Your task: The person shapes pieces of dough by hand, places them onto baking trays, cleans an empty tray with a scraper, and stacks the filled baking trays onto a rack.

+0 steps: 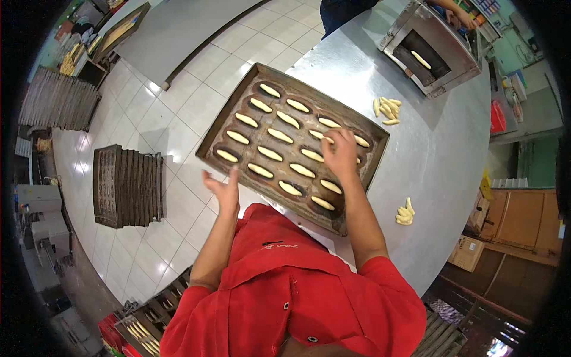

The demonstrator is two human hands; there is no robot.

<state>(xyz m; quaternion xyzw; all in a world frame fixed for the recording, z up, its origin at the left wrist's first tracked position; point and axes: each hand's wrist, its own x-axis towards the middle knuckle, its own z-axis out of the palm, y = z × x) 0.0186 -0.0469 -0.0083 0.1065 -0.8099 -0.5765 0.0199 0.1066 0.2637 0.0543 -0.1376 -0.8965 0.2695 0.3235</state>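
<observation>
A dark metal baking tray (205, 140) lies tilted in front of me, partly over the table's edge. Rows of pale, spindle-shaped dough rolls (279, 135) sit on its darkened oval spots. Over the tray's right half, my right hand (341, 153) has its fingers bent together at the end of one dough roll (317, 135); the palm hides part of the tray beneath. My left hand (223, 191) is open beside the tray's near left corner, thumb and fingers apart, holding nothing.
Two small heaps of dough rolls (388, 109) (405, 213) lie on the metal table (428, 154). A metal machine (429, 55) with a dough roll in its opening stands at the far right, a person's arm (461, 12) behind it. Stacked trays (128, 187) stand on the tiled floor, left.
</observation>
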